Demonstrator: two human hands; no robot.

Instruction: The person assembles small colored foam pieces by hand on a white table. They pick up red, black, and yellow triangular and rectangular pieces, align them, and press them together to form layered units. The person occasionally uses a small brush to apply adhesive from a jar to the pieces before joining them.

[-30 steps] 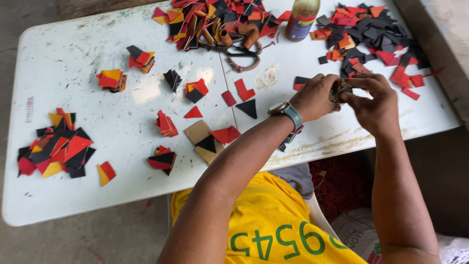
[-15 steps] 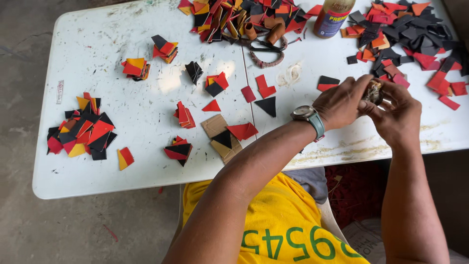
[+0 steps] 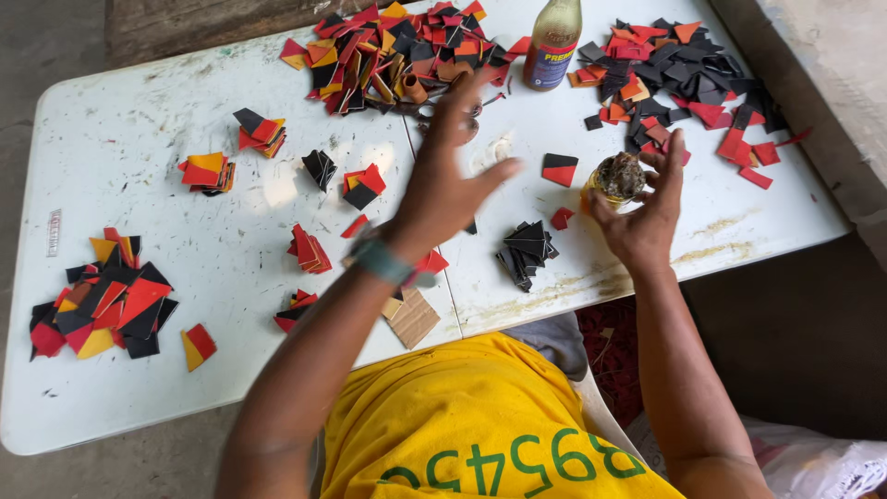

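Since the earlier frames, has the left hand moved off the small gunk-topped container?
Yes. The left hand has left the small gunk-topped yellow container and swung away across the white table, fingers spread, toward the mixed scrap pile.

Bottle (image 3: 552, 42) w/ amber body stands upright near the table's (image 3: 120, 129) far edge — big heaps of red, black & orange cut pieces (image 3: 388, 51) on either side of it. Smaller mixed pile (image 3: 102, 300) by the left edge. Brown cardboard square (image 3: 413, 317) lies at the near edge.
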